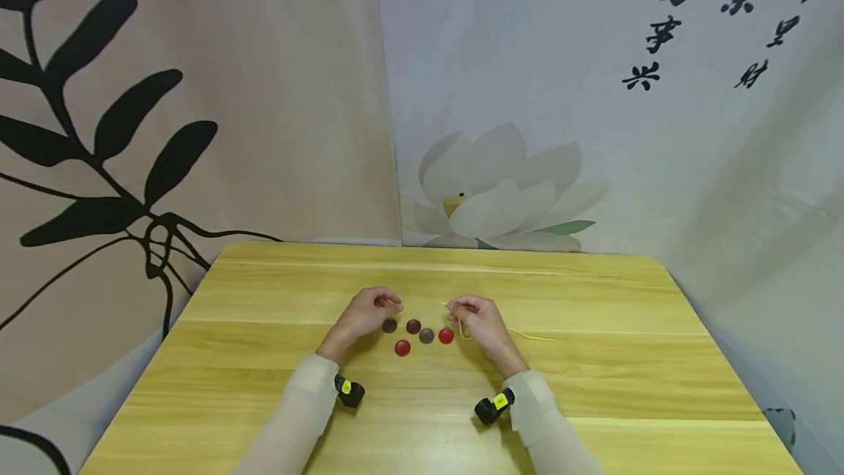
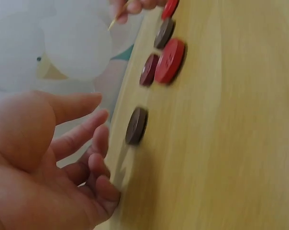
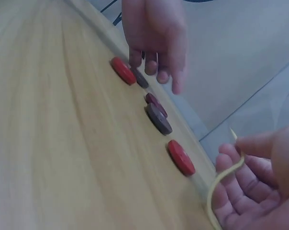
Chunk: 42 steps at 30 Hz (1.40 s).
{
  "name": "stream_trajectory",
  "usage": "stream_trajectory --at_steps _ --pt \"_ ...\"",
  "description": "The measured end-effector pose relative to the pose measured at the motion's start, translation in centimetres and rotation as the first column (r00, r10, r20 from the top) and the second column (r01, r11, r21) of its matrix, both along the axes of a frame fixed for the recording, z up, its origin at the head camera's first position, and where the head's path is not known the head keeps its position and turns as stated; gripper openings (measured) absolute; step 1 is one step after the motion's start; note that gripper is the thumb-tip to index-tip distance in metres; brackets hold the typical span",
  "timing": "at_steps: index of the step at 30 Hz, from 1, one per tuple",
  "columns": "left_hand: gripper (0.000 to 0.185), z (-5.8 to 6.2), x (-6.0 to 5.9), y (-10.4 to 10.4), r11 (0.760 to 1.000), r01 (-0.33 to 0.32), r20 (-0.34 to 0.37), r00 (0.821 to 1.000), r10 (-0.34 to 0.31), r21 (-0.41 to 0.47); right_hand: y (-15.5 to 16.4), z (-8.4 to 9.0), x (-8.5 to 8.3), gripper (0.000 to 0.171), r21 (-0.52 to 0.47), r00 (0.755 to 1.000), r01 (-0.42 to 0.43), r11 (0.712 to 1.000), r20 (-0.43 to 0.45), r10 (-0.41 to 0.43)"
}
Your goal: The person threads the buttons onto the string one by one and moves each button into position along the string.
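Readying threading, seemingly: right hand (image 1: 481, 322) pinching yellow cord (image 3: 211, 195); left hand (image 1: 366, 313) loose, ten o'clock of buttons (image 1: 426, 336); next wants button pickup.

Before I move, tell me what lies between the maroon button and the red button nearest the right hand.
A greyish-brown button lies between the maroon button and that red button; head and right wrist views show it.

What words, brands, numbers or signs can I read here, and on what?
"万事兴": flower-print backdrop.
"亲": same backdrop.
"万里财": same backdrop.
Strokes at its top edge: cut off, unreadable.
Yellow labels on the black wrist devices: too small to read.
Buttons: no lettering visible.
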<state>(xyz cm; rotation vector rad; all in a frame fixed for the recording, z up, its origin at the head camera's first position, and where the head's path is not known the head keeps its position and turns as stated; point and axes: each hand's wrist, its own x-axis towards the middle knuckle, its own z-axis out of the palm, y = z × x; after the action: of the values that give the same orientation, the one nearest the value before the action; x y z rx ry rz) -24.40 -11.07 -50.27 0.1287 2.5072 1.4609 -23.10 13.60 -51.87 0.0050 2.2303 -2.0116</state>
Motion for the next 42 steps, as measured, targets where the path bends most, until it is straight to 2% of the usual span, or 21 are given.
stream_trajectory --at_steps 8,14,23,31,42 --pt "0.015 0.1 -0.2 -2.2 0.989 0.111 0.019 0.994 -0.11 -0.093 0.3 0.0 -0.1 0.014 0.053 1.0 -0.024 0.998 0.001 0.024" --pt "0.024 -0.5 -0.5 -3.0 0.983 0.173 0.044 0.984 -0.17 -0.065 0.4 -0.2 -0.1 0.014 0.082 0.999 -0.044 0.996 -0.013 0.045" --pt "0.018 -0.5 0.0 -3.1 0.985 0.165 0.05 0.985 -0.163 -0.048 0.3 -0.2 0.1 0.014 0.089 0.997 -0.071 0.994 -0.009 0.072" --pt "0.012 -0.6 0.0 -2.8 0.985 0.154 0.038 0.988 -0.151 -0.076 0.6 0.0 0.1 0.015 0.088 0.995 -0.1 0.991 -0.011 0.102" --pt "0.009 -0.8 -0.2 -3.0 0.985 0.165 0.047 0.986 -0.163 -0.047 0.8 -0.3 -0.2 0.015 0.064 0.993 -0.118 0.991 0.009 0.118"
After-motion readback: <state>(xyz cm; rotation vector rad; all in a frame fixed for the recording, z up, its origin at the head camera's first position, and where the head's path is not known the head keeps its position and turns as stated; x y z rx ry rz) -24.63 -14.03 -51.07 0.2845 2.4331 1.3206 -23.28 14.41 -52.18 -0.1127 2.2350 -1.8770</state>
